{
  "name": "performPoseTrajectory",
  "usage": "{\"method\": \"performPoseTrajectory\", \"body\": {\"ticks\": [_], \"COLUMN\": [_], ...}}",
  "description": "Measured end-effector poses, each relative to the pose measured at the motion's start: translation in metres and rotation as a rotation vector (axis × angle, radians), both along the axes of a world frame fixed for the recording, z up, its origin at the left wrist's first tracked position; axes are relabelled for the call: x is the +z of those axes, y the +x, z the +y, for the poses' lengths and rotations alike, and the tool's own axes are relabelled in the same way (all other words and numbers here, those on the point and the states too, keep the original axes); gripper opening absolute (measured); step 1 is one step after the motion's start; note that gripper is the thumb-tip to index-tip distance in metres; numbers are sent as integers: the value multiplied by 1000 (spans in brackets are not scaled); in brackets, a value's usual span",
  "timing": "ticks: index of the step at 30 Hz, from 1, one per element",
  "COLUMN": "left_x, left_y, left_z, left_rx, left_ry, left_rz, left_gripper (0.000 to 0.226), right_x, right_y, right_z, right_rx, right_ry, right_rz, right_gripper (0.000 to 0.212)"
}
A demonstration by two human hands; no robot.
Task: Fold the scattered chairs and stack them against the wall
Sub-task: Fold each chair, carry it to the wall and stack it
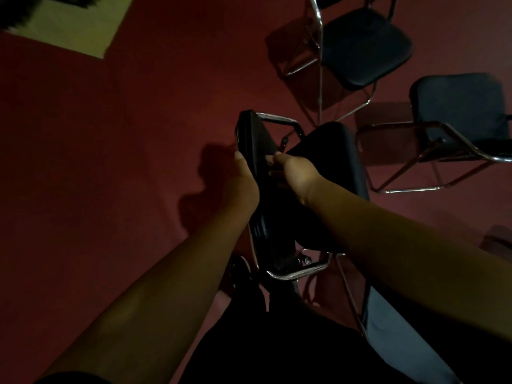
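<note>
Mid-fold on one chair (pixel 329 162) here, standing on the floor (pixel 110 162) right at the person's feet. The left grip (pixel 243 178) is wrapped round the outer edge of its backrest (pixel 257 139), and the right grip (pixel 297 173) is curled on the same pad from the seat side. The seat looks tipped up but not flat to the back yet. Next, I'd guess: squeeze it closed, then carry it to the wall, which isn't in shot. A second chair (pixel 365 45) and a third chair (pixel 460 106) stand open toward the floor's far right.

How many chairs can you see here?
3 clearly: the held chair at centre, gripped by left hand and right hand; top-right chair; right-edge chair. A grey shape lower right may be another.
</note>
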State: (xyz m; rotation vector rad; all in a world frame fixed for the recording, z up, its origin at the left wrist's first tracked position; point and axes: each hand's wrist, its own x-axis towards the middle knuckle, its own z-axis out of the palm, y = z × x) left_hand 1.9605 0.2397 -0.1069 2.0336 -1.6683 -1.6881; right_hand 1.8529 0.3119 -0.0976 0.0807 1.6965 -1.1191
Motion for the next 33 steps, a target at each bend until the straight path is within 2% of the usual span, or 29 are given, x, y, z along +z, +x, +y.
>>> {"method": "performPoseTrajectory", "body": {"ticks": [3,7,9,11,13,16,19,24,29,30,31,33], "left_x": [11,14,13,15,12,2,1,18,6,8,10,14], "left_y": [23,50,63,72,76,82,82,63,26,15,3,-14], "left_z": [-12,-31,-42,-50,-56,-70,-82,-91,-117,-122,-125,-129], "left_rx": [-128,-194,-190,-105,15,5,11,-72,-200,-221,-233,-230], "left_ry": [-44,-167,-155,-194,-234,-219,-212,-361,-374,-377,-392,-426], "left_rz": [-111,-216,-240,-258,-243,-250,-252,-231,-252,-279,-290,-244], "left_gripper": [79,60,61,68,77,85,81,64,84,87,87,75], "right_x": [-6,-6,-9,-10,-8,-3,-10,-9,20,26,31,39], "right_y": [13,30,36,39,42,47,48,25,-35,-48,-63,-86], "right_z": [-13,-15,-14,-17,-20,-19,-20,-49,-97,-106,-116,-132], "right_rx": [187,513,594,640,682,816,971,1060,888,868,876,1051], "right_ry": [82,129,131,188,297,393,386,339,117,51,0,-3], "right_rz": [159,695,864,887,823,614,497,679,872,918,991,1185], "right_gripper": [36,31,21,25,37,53,55,35,25,33,51,90]}}
